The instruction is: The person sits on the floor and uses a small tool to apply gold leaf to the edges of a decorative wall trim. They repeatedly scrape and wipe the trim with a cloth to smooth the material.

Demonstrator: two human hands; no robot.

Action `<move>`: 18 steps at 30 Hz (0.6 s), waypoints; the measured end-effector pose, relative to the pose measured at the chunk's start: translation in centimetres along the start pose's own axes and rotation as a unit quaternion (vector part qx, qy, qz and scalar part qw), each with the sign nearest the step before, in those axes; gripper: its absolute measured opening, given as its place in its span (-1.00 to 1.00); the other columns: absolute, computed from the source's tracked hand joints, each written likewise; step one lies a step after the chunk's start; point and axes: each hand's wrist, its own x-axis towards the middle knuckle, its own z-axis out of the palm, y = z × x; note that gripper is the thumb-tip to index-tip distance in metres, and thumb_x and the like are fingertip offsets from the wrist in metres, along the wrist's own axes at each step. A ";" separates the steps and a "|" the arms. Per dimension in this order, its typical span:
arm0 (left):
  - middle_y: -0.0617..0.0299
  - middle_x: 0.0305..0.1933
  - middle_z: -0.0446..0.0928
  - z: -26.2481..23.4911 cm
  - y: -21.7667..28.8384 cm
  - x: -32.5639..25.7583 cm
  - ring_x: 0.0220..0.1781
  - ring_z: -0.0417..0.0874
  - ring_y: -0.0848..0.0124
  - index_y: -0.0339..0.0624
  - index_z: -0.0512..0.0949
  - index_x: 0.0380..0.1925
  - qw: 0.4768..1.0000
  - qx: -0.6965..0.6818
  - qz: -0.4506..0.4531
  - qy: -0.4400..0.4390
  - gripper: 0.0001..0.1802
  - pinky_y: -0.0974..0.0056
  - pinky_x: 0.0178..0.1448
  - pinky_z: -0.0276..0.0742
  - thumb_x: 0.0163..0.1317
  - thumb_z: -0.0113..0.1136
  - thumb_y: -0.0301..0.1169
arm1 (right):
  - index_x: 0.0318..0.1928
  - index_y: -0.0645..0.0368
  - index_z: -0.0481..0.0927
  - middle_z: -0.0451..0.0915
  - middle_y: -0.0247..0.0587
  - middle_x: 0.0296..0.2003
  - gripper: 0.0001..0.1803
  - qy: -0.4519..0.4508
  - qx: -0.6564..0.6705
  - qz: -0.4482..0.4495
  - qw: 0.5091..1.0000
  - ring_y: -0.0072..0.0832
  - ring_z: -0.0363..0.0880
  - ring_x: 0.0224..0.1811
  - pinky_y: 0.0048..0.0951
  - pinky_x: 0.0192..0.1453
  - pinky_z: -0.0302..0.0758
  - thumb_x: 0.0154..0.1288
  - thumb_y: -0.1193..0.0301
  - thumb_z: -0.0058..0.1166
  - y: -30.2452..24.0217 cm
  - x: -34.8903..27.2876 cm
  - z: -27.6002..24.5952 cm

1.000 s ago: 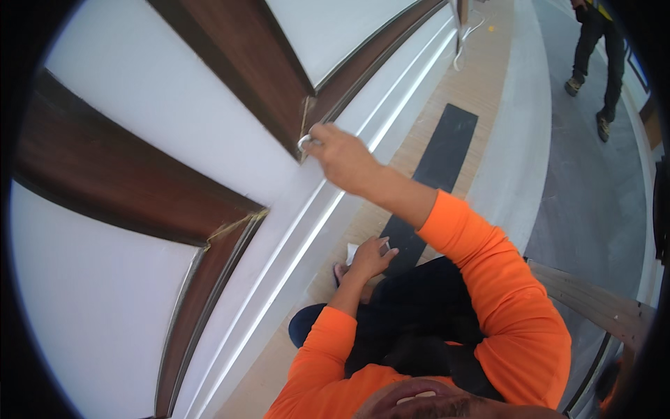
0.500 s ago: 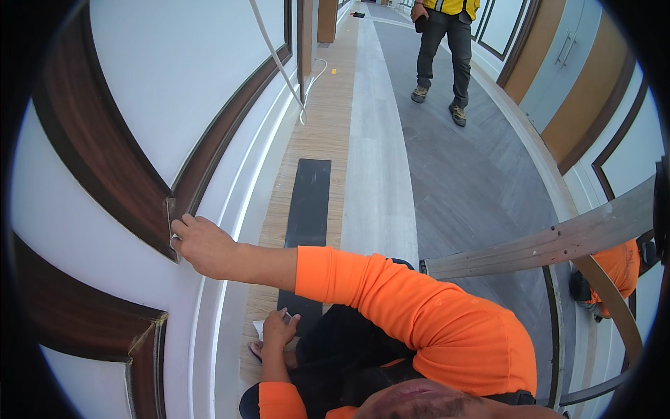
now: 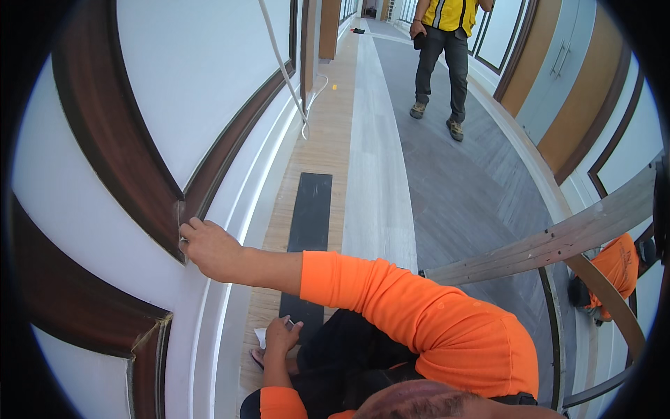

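Observation:
My right hand [image 3: 215, 250] reaches across to the wall on the left, fingers closed against the lower corner of a dark brown wood moulding [image 3: 197, 197]. Something small and pale glints at its fingertips, too small to name. Lower down, near my knees, my left hand [image 3: 281, 338] has thumb and fingers closed around a small thin object I cannot make out. Beside that hand lies a white scrap [image 3: 261, 336], perhaps paper. A long dark grey plank [image 3: 310, 213] rests on the floor beyond my arm, partly covered by it.
A wooden beam [image 3: 544, 241] slants in at the right. Behind it a person in orange [image 3: 618, 269] is bent low. Farther down the corridor stands a person in a yellow vest [image 3: 450, 15]. A white cable [image 3: 305, 126] hangs by the left wall.
The whole view has shifted slightly, so the scene sits a little lower. My right hand remains at the moulding corner, and my left hand stays low near my knees.

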 end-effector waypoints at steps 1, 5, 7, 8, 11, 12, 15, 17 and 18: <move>-0.28 0.13 0.64 0.0 0.1 0.0 0.25 0.65 -0.13 -0.35 0.67 0.18 1.000 -0.003 -0.003 -0.002 -0.31 -0.02 0.36 0.53 0.28 0.42 0.02 | -0.21 0.30 0.77 0.56 -0.08 -0.08 -0.78 -0.007 -0.002 0.001 1.000 -0.19 0.48 0.05 -0.24 0.09 0.51 0.15 0.48 0.21 -0.1 0.1 -0.1; -0.28 0.12 0.64 0.3 -0.5 0.2 0.26 0.64 -0.13 -0.35 0.66 0.19 1.000 0.000 0.007 0.008 -0.31 -0.02 0.36 0.53 0.28 0.42 0.02 | -0.25 0.30 0.77 0.56 -0.08 -0.08 -0.80 -0.014 0.002 0.005 1.000 -0.19 0.48 0.06 -0.24 0.09 0.51 0.15 0.45 0.23 -0.6 0.3 -0.2; -0.28 0.12 0.64 0.3 -0.3 0.0 0.26 0.64 -0.13 -0.34 0.66 0.19 1.000 -0.003 0.004 0.003 -0.31 -0.02 0.36 0.53 0.27 0.42 0.02 | -0.26 0.29 0.77 0.57 -0.08 -0.08 -0.81 -0.016 -0.005 0.009 1.000 -0.19 0.49 0.06 -0.23 0.09 0.51 0.15 0.44 0.24 -0.5 0.3 -0.2; -0.28 0.12 0.64 0.3 -0.2 0.0 0.26 0.64 -0.14 -0.34 0.66 0.20 1.000 -0.003 0.003 -0.001 -0.31 -0.02 0.36 0.53 0.28 0.42 0.02 | -0.27 0.29 0.76 0.58 -0.08 -0.08 -0.81 -0.017 -0.008 0.011 1.000 -0.19 0.49 0.06 -0.23 0.08 0.51 0.16 0.44 0.24 -0.5 0.2 -0.2; -0.28 0.13 0.64 0.0 0.0 -0.1 0.26 0.64 -0.14 -0.32 0.66 0.21 1.000 0.001 -0.003 -0.008 -0.31 -0.01 0.37 0.53 0.28 0.41 0.02 | -0.29 0.29 0.76 0.59 -0.08 -0.10 -0.82 -0.021 -0.023 0.007 0.999 -0.18 0.50 0.05 -0.23 0.08 0.51 0.15 0.43 0.25 -0.9 0.5 -0.6; -0.28 0.14 0.64 0.0 0.2 -0.2 0.27 0.64 -0.14 -0.32 0.66 0.21 1.000 0.003 -0.006 -0.011 -0.31 -0.01 0.37 0.53 0.28 0.41 0.02 | -0.30 0.29 0.76 0.59 -0.07 -0.10 -0.82 -0.026 -0.026 0.007 0.999 -0.18 0.50 0.05 -0.23 0.08 0.51 0.14 0.43 0.24 -1.0 0.5 -0.6; -0.27 0.19 0.64 -0.2 0.4 -0.1 0.29 0.64 -0.12 -0.32 0.66 0.22 1.000 0.007 -0.014 -0.020 -0.29 0.02 0.40 0.52 0.28 0.42 0.05 | -0.27 0.31 0.76 0.59 -0.05 -0.10 -0.81 -0.044 -0.027 0.010 0.999 -0.17 0.51 0.04 -0.24 0.09 0.53 0.13 0.47 0.22 -1.1 0.7 -1.0; -0.26 0.22 0.63 -0.3 0.2 -0.1 0.31 0.63 -0.11 -0.32 0.65 0.23 1.000 0.010 -0.015 -0.021 -0.27 0.04 0.41 0.52 0.28 0.42 0.07 | -0.22 0.36 0.75 0.58 -0.02 -0.08 -0.78 -0.060 -0.017 0.015 0.998 -0.17 0.51 0.02 -0.25 0.12 0.54 0.11 0.55 0.18 -1.2 0.7 -1.5; -0.26 0.22 0.63 -0.2 0.1 -0.1 0.32 0.63 -0.11 -0.32 0.65 0.22 1.000 0.012 -0.012 -0.018 -0.27 0.04 0.42 0.51 0.28 0.41 0.07 | -0.22 0.35 0.75 0.58 -0.02 -0.09 -0.78 -0.064 -0.017 0.015 0.998 -0.17 0.52 0.02 -0.25 0.11 0.55 0.11 0.54 0.18 -1.3 0.8 -1.7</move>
